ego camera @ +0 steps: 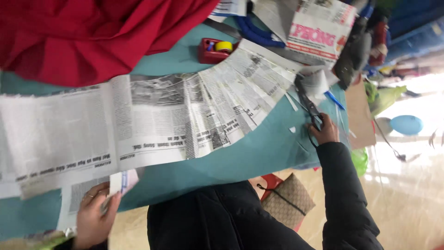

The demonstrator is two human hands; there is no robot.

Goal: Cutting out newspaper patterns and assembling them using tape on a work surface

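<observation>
A long band of joined newspaper sheets (138,125) lies across the teal table (259,153) and fans out into narrow strips (249,88) at its right end. My left hand (95,215) at the lower left grips a small piece of newspaper (121,182) at the table's near edge. My right hand (326,132), in a black sleeve, has its fingers through the handles of black scissors (306,102). The scissors lie on the table, their blades pointing toward the fan's right edge.
A red cloth (92,37) covers the table's far left. A red tape dispenser with yellow tape (215,48), a folded newspaper (319,30), a blue pen (334,99) and brown cardboard (360,113) lie at the far right. A patterned bag (289,201) sits on the floor below.
</observation>
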